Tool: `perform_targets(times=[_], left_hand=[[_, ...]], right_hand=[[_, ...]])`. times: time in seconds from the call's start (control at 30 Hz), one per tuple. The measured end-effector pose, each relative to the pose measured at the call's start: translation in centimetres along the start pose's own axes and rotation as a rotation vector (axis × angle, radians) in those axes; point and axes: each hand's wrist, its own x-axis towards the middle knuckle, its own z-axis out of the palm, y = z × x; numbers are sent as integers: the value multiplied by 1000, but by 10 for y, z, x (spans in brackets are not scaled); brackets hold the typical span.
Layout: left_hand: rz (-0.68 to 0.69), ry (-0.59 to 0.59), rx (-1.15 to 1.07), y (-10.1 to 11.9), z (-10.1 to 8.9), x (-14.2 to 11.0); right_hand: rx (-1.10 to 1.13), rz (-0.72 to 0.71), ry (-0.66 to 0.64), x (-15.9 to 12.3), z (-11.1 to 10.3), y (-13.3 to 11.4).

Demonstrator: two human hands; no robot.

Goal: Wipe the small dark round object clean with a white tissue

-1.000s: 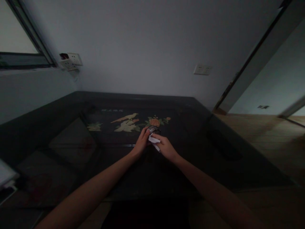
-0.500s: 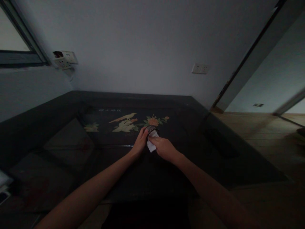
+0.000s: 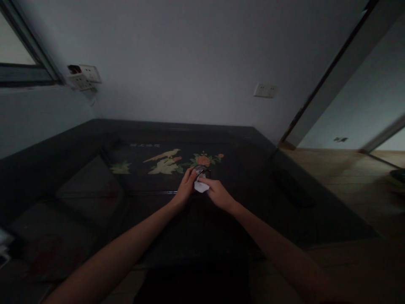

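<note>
Both my hands meet over the middle of a dark lacquered table [image 3: 259,190] with a painted bird and flower panel [image 3: 167,162]. My left hand [image 3: 185,189] curls its fingers round a small shiny metallic object [image 3: 201,169]; in the dim light I cannot make out what it is. My right hand [image 3: 217,193] pinches a small white cloth or tissue [image 3: 200,186] and presses it against that object. The two hands touch each other at the fingertips.
A wall with a socket plate [image 3: 265,90] stands behind the table, and more sockets [image 3: 82,76] sit at the left under a window frame. A doorway and wooden floor [image 3: 354,173] open to the right. Pale items lie at the far left edge [image 3: 4,242].
The white cloth in my right hand has shifted against the shiny object, from hanging below the fingers to bunched under them. Both hands stay in the same spot; the camera has tilted slightly.
</note>
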Motion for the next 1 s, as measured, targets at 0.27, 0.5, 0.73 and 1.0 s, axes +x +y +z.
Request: perform_targets(times=[0.27, 0.5, 0.73, 1.0], left_hand=[[-14, -16, -22, 0, -1, -1], [-14, 1, -32, -1, -1, 1], [-54, -9, -33, 4, 2, -3], [-24, -4, -35, 0, 0, 0]], right_hand=[[337, 123, 165, 4, 12, 8], [-430, -78, -110, 0, -5, 1], [-713, -151, -124, 2, -5, 2], [63, 25, -3, 0, -2, -2]])
